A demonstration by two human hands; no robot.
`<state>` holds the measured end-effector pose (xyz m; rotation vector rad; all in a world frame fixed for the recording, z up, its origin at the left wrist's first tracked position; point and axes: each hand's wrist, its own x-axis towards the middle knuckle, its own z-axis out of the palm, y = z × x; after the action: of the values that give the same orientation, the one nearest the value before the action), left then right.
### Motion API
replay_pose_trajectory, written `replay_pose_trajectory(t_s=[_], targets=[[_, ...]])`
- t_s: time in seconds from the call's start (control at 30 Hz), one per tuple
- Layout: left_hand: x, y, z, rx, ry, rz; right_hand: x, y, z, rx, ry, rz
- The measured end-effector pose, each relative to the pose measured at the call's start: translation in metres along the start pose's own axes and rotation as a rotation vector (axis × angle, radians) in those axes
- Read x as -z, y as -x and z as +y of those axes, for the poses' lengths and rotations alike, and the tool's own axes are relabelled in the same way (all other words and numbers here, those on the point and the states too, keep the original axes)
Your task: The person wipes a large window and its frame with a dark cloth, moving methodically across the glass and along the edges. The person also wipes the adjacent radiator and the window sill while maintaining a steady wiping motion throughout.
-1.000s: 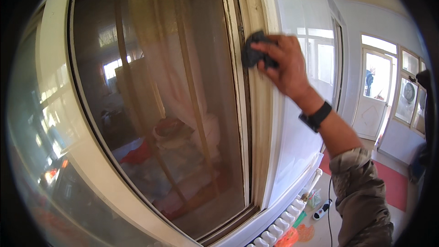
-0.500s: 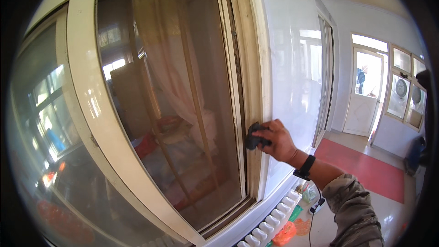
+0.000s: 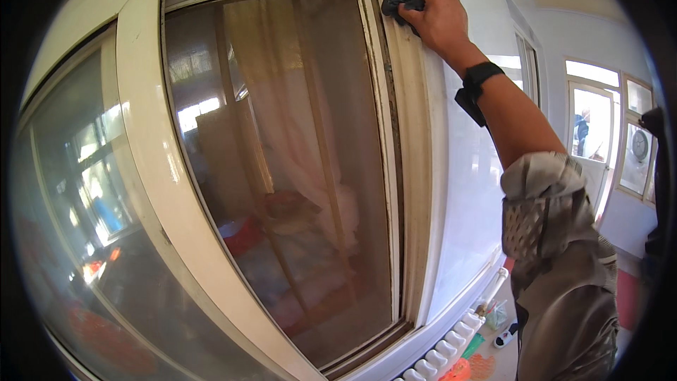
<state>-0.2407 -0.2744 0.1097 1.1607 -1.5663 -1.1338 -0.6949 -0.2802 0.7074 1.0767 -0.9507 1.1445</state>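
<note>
My right hand (image 3: 446, 20) grips a crumpled dark grey cloth (image 3: 402, 3) between thumb and fingers. It presses the cloth on the upper right corner of the cream window frame (image 3: 415, 127), beside the dark groove of the track. A black band (image 3: 479, 79) circles my right wrist, and a rolled camouflage sleeve (image 3: 546, 176) covers the upper part of the arm. Left of the hand stands the sliding window's screened panel (image 3: 282, 134), with a curtain and bedding dimly seen through it. My left hand is out of the picture.
Glass panes (image 3: 77, 190) full of reflections fill the left side. Below the sill runs a white radiator (image 3: 451, 346), with orange and green bags on the floor by it. Glossy white wall (image 3: 465, 190) lies right of the frame. A white door (image 3: 592, 120) is farther back.
My right hand has moved from low on the right side of the frame up to its top corner, still holding the cloth. The view has shifted slightly.
</note>
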Motion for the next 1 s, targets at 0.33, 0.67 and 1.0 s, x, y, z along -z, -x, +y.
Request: replay_pose_trajectory(t_s=[0.33, 0.67, 1.0], targets=[[0.005, 0.003, -0.004, 0.043, -0.016, 0.039, 0.015, 0.028, -0.008, 0.021, 0.167, -0.134], [0.012, 0.007, -0.001, 0.021, -0.025, 0.040, 0.072, 0.104, -0.037, -0.081, 0.009, -0.415], [0.056, 0.099, -0.128, 0.287, -0.043, 0.015, 0.104, 0.196, -0.053, 0.028, 0.036, -0.602]])
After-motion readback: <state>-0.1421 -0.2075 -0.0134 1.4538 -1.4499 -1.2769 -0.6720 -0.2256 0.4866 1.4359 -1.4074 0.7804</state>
